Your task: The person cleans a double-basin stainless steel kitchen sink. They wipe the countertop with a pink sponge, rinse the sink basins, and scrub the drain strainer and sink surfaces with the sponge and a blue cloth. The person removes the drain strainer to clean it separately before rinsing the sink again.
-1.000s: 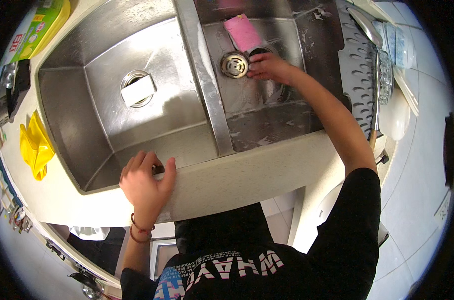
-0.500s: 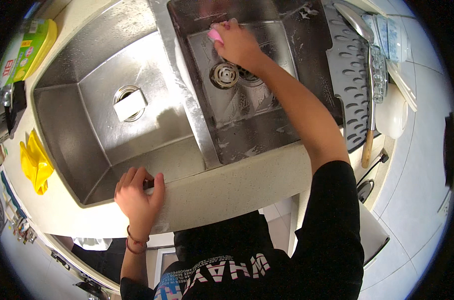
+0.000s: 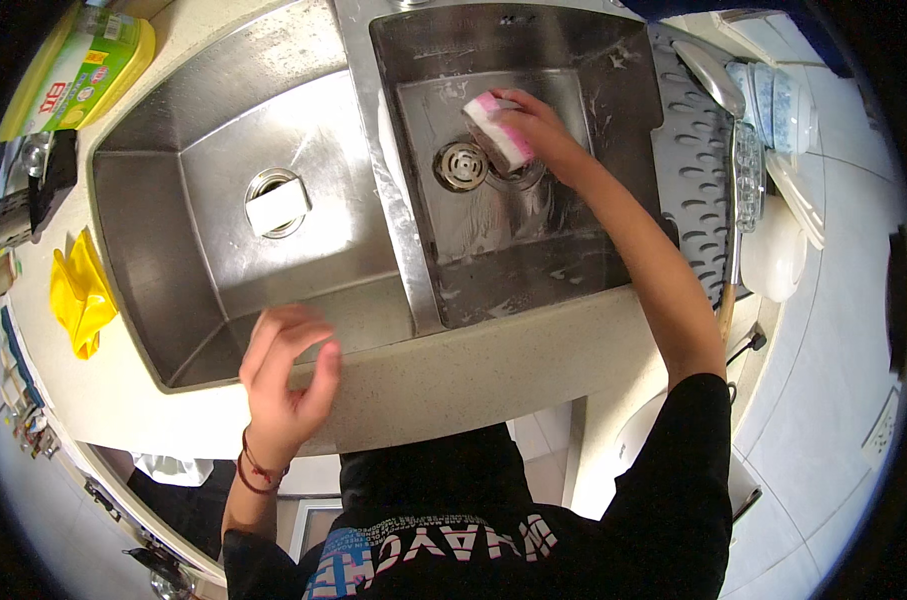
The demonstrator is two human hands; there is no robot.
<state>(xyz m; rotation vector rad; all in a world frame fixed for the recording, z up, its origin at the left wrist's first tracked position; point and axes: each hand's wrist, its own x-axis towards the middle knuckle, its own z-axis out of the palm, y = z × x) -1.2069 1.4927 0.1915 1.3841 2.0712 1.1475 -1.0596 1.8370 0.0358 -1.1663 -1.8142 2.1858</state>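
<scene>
A: Where's the glare strongest?
B: On the floor of the left sink basin [image 3: 318, 112], burnt nearly white, with a soft shadow toward its lower right. The right sink basin [image 3: 621, 205] looks much dimmer.
A: Any blur?
B: The left hand [image 3: 278, 395], mostly its fingers; the right hand [image 3: 545, 130] is slightly soft too.
A: The edges?
B: Black corners, white tiles [image 3: 803, 385] bending, speckled countertop [image 3: 188, 425] washed out at lower left.

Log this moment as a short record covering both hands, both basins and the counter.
Right hand: holding pink-and-white sponge
Left hand: at front sink edge, blurred, no object visible in it
Right basin: round metal strainer beside sponge
Left basin: white block across drain
Counter: yellow crumpled item left of sink
</scene>
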